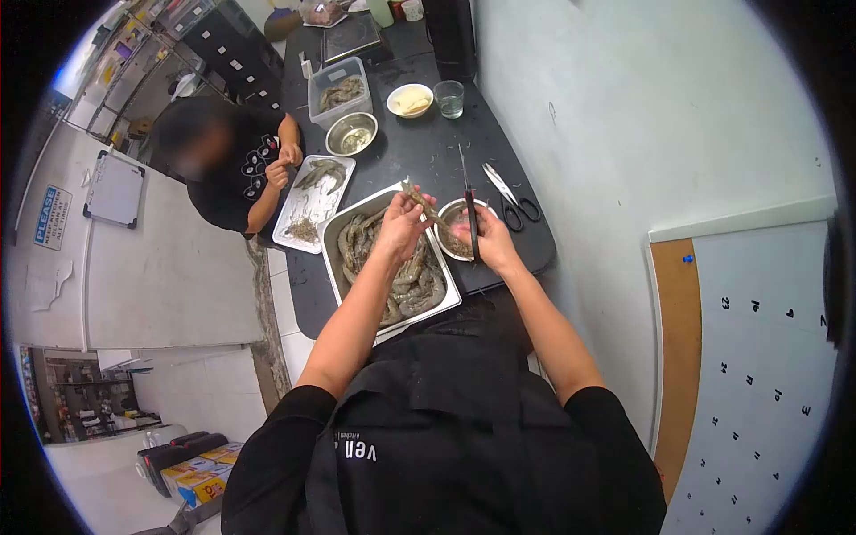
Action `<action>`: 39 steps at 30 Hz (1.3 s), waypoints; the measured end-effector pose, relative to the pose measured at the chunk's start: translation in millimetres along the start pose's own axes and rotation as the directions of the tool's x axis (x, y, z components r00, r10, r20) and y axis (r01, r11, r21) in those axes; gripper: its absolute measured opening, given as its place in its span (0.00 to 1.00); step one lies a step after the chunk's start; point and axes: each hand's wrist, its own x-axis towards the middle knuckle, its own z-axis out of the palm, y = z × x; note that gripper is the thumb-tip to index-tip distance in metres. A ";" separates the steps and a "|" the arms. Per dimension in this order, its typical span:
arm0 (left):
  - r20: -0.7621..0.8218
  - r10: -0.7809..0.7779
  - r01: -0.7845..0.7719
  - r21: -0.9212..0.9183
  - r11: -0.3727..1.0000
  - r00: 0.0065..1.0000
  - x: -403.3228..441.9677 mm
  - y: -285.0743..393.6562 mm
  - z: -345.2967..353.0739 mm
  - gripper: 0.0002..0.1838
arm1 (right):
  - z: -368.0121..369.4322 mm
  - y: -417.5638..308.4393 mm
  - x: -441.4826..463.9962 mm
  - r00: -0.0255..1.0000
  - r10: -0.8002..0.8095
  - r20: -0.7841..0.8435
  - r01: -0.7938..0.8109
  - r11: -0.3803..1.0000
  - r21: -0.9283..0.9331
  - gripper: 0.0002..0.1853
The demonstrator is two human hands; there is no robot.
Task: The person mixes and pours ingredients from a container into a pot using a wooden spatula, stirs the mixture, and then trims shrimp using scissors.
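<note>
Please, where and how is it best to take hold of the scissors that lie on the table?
Probably by the black loop handles, with the right hand coming from the near right side. The scissors lie on the table with the handles toward the person and the blades pointing away, so this should keep the grip clear of the blades.

Shrimp (419, 290) look slick and glossy, table (401, 153) is smooth and kinda matt, bowl (337, 136) is shiny metal, tub (319, 100) clear plastic, apron (428, 383) matt cloth.

Kitchen, wall sign (53, 218) (naming it), apron (428, 437)
</note>
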 end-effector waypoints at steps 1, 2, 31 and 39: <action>0.015 0.031 -0.030 -0.051 0.998 0.999 3.8 -0.9 -2.3 0.18 | 1.0 -0.7 -5.6 0.999 0.041 -0.010 -0.042 0.998 -0.050 0.33; 0.017 0.041 -0.040 -0.048 0.998 0.999 3.4 1.7 0.1 0.18 | -0.5 -1.9 -10.7 1.000 0.030 -0.006 -0.031 0.998 -0.051 0.33; 0.095 -0.066 0.055 0.111 0.992 0.993 0.1 6.6 29.9 0.20 | -32.3 -20.7 -88.0 0.991 -0.137 -0.003 0.057 0.434 -0.899 0.52; 0.091 -0.171 0.166 0.057 0.984 0.981 7.6 2.3 24.3 0.19 | -38.8 -10.8 -93.4 0.975 -0.221 0.009 0.094 0.378 -0.921 0.53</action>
